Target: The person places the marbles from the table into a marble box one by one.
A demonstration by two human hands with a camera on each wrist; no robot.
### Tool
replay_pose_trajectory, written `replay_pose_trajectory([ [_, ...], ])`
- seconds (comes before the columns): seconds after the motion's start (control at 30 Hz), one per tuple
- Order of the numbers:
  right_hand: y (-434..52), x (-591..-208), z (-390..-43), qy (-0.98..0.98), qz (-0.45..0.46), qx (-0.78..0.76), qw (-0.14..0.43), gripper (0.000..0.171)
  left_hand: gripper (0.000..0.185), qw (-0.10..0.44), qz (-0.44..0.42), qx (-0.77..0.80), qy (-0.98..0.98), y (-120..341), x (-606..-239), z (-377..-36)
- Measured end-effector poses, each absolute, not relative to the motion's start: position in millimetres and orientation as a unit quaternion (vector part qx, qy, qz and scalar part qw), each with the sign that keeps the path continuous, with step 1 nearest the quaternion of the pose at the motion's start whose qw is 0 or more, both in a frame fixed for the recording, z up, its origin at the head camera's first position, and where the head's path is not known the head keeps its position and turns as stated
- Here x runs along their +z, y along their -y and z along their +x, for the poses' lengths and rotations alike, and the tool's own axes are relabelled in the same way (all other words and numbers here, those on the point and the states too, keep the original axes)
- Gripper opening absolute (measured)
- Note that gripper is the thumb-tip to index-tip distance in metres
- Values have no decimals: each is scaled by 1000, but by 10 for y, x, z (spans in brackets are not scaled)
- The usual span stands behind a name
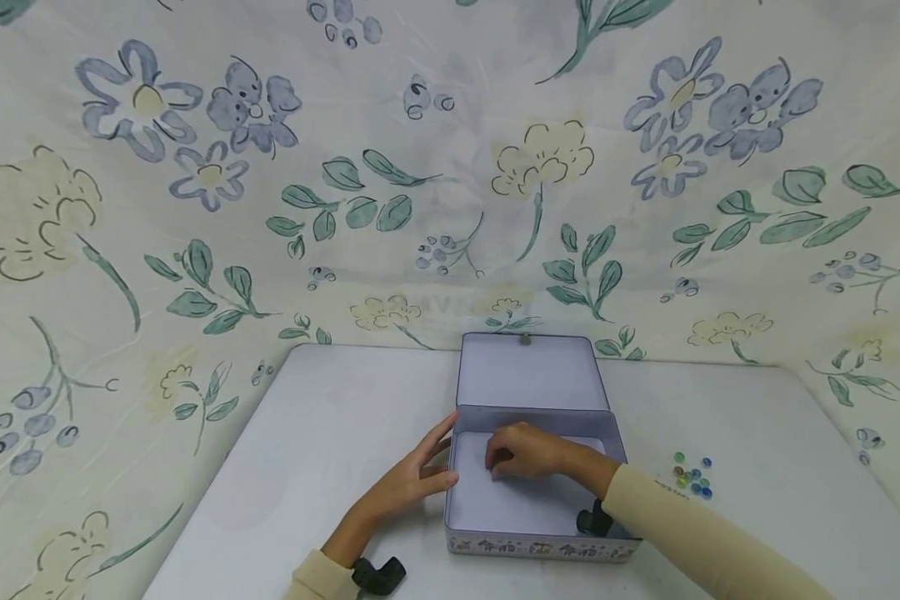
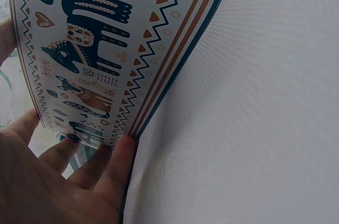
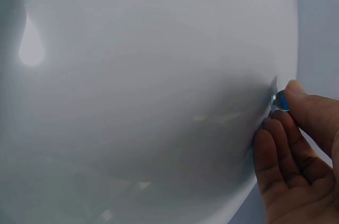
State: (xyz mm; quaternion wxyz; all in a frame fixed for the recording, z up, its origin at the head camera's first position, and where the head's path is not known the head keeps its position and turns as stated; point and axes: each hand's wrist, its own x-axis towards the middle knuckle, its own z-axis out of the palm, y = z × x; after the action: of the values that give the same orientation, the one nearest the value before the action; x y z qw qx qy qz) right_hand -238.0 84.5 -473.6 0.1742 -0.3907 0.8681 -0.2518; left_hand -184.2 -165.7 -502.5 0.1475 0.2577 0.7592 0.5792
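Presently, step: a blue glass bead is being set down inside the open tin
Right hand: over the tin's floor, thumb and fingertips pinching the bead, just above the bottom
Left hand: fingers straight, pressed flat on the tin's left outer wall
Advice: lower the bead to the floor before letting go; keep the tin braced
Remaining beads: clustered right of the tin
Surface: white table
Room: floral cloth hung behind and beside the tin

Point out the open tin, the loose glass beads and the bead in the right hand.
tin (image 1: 528,377): head view, inside of lid.
glass beads (image 1: 693,476): head view, middle of cluster.
bead (image 3: 281,100): right wrist view, blue face.
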Motion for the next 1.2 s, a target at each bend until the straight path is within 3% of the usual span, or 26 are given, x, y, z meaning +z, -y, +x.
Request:
replay_pose_trajectory([
  [1.2, -835, -4685, -2360, -870, -389, -258, 161, 8, 81, 154, 250, 578, -762, 1672, -5037, -1833],
])
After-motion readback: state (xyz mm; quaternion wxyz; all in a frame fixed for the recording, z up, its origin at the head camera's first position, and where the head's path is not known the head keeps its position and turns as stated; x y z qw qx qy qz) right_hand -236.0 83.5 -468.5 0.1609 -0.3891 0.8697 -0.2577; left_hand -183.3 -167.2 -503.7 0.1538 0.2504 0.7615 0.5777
